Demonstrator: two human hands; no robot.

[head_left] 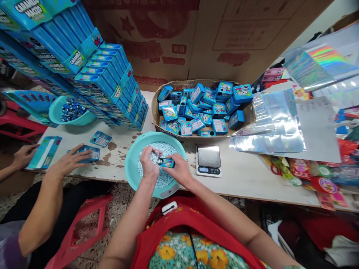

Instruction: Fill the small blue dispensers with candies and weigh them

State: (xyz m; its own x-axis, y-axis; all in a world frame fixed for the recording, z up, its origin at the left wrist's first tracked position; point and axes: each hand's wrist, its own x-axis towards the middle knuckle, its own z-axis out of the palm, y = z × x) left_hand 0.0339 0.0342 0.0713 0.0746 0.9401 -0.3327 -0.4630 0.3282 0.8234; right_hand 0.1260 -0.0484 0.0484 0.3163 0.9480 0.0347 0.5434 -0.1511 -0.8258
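Over a turquoise bowl (130, 164) of small pale blue candies (164, 181), both of my hands are at work. My right hand (179, 170) grips a small blue candy box (167, 163) tilted on its side, its open end toward the left. My left hand (150, 160) is closed around several of the pale candies, right at the box's opening. Beside the bowl, on the right, stands a small digital scale (209, 155) with a lit display; its figures are too small to read.
A cut-down cardboard box (155, 123) of blue candy boxes stands behind the bowl. Stacked display cartons (112, 82) rise at the left. A co-worker's hand (66, 162) touches flat blue packs (91, 153). Shiny holographic sheets (269, 142) lie right of the scale.
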